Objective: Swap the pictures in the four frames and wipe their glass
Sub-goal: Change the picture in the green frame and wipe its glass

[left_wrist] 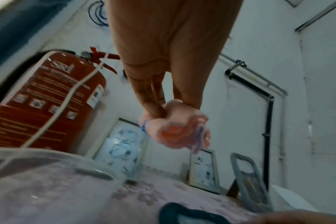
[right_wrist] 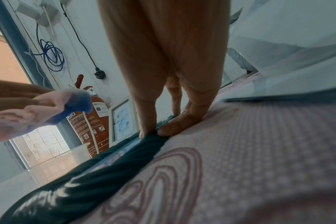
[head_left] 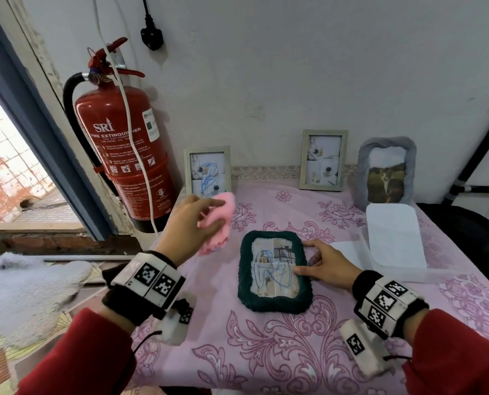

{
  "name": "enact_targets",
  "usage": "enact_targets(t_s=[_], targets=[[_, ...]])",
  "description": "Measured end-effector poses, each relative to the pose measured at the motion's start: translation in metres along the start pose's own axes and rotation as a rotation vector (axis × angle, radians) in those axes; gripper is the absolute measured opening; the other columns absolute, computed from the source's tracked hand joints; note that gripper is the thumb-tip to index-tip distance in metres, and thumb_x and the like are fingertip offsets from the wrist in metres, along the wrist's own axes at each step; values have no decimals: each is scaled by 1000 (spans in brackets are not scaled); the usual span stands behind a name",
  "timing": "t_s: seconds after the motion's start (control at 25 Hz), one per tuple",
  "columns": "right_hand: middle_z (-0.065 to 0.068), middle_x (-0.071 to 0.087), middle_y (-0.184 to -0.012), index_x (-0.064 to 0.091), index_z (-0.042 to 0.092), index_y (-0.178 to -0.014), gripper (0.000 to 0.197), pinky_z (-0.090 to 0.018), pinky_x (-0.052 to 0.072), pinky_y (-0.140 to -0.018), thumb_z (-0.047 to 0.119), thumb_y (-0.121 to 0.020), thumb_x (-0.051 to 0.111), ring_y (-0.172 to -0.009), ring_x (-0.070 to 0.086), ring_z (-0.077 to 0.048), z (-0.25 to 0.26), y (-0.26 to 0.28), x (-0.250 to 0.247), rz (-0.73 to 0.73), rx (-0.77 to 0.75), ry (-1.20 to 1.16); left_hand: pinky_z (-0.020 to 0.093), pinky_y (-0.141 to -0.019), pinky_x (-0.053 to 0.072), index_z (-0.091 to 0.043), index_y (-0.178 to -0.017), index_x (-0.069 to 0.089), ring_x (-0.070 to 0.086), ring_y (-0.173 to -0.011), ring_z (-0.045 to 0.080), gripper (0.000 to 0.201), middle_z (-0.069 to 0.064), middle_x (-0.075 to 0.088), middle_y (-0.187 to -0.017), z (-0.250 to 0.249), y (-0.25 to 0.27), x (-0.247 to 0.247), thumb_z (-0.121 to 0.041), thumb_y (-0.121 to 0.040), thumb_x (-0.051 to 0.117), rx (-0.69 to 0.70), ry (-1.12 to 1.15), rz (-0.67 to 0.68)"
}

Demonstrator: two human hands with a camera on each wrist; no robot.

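A: Covering the whole work surface is a pink flowered tablecloth [head_left: 309,352], and a red fire extinguisher [head_left: 123,155] is hanging on the wall to its left.

B: And the frames?

A: A dark green frame [head_left: 274,270] is lying flat, face up, in the middle of the cloth. Its picture is carrying blue scribbles. Three more are standing upright along the wall: a grey frame [head_left: 387,169] at the right showing a cat, a pale wooden frame [head_left: 323,160] to its left, and another pale frame with blue scribbles [head_left: 207,171] at the far left.

B: What is sitting to the right of the green one?

A: A clear plastic container [head_left: 394,252] with a white lid leaning up out of it.

B: The right hand?

A: The right hand [head_left: 327,265] is lying on the right edge of the green frame with its fingers extended; the right wrist view is showing the fingertips [right_wrist: 147,133] pressing on the rim, not curling around it.

B: And the left?

A: The left hand [head_left: 190,223] is hovering above the cloth, left of the green frame, pinching a bunched pink cloth [head_left: 219,223]. That cloth is touching neither the glass nor the table.
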State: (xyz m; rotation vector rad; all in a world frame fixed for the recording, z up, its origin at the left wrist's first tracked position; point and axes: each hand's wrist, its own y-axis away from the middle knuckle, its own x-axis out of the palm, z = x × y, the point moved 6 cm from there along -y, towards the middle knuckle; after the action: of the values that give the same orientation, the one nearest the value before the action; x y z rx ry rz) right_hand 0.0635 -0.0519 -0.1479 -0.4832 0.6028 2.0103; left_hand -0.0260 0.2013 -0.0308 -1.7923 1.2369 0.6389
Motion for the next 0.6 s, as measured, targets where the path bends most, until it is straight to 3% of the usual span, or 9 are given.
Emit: enact_targets(t_s=[0.12, 0.28, 0.44, 0.52, 0.6], targets=[[-2, 50, -80, 40, 16, -135, 72, -34, 55, -81, 25, -74, 78, -78, 54, -16, -1, 0, 0, 7, 13, -28, 19, -88, 45, -19, -121, 58, 49, -82, 6, 39, -5, 47, -102, -29, 0, 43, -24, -83, 66, 38, 55, 157], [-3, 49, -79, 42, 14, -134, 67, -16, 53, -57, 15, -77, 75, -67, 54, -10, -2, 1, 0, 18, 18, -115, 25, -96, 43, -20, -129, 53, 48, -92, 11, 44, 2, 49, -113, -45, 6, 97, -33, -88, 60, 61, 27, 365], [-4, 48, -75, 43, 12, -136, 60, -25, 57, -70, 6, -82, 69, -61, 55, -10, -3, 2, -1, 14, 17, -151, 34, -106, 33, -21, -137, 47, 45, -116, 24, 41, 9, 44, -127, -38, 19, 129, -30, -96, 47, 57, -129, 670], [-3, 48, -75, 40, 13, -138, 58, -33, 55, -80, 4, -86, 63, -62, 56, -11, -1, 3, 1, 35, 44, -153, 30, -105, 31, -20, -138, 46, 44, -119, 24, 43, 9, 44, -128, -36, 21, 126, -28, -95, 49, 64, -83, 676], [-5, 51, -78, 36, 10, -140, 56, -34, 54, -82, 3, -89, 57, -67, 58, -14, 2, 6, 1, 52, 103, -202, 23, -103, 32, -18, -139, 43, 45, -121, 20, 53, 7, 45, -130, -33, 20, 116, -31, -90, 58, 76, 13, 631]])
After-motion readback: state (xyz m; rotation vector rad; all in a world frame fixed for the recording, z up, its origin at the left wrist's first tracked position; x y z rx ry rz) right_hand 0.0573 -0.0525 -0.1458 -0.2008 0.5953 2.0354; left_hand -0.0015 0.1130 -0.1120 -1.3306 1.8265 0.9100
